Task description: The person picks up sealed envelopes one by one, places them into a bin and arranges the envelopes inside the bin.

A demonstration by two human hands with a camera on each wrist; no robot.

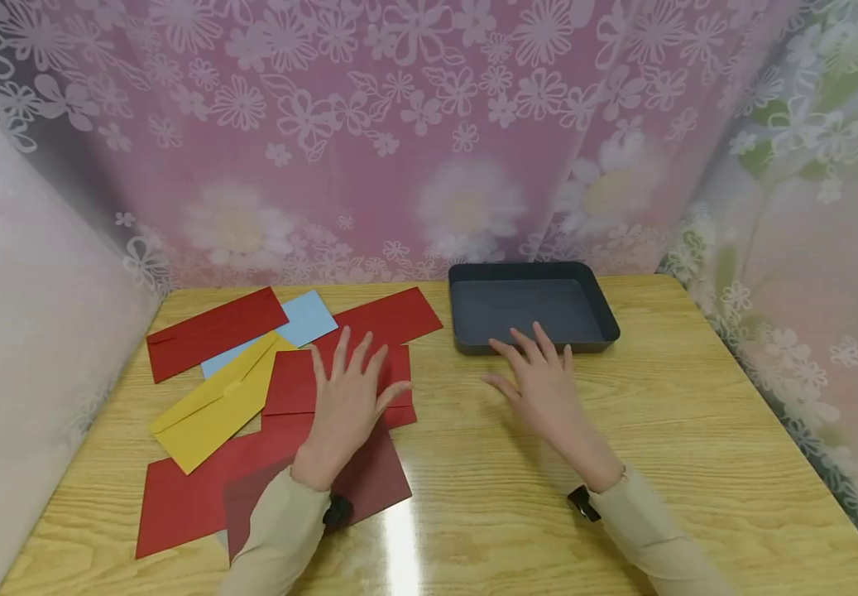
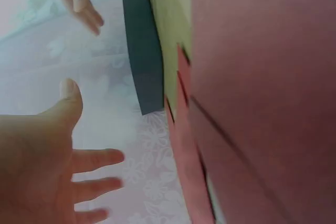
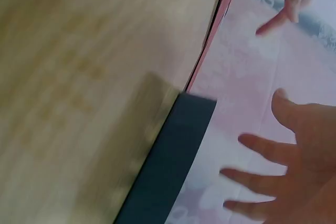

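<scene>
My left hand hovers with spread fingers above a pile of envelopes and holds nothing. Directly under it are a red envelope with a fold line and a maroon envelope, both partly hidden by the hand and sleeve. To its left a yellow envelope overlaps a light blue envelope. My right hand, fingers apart and bare, is held over the near rim of a dark grey rectangular tray. In the right wrist view the hand shows beside the tray's outer wall.
More red envelopes lie at the back left, at the back middle and at the front left. The wooden table is bordered by a pink flowered curtain behind and by pale hangings on both sides.
</scene>
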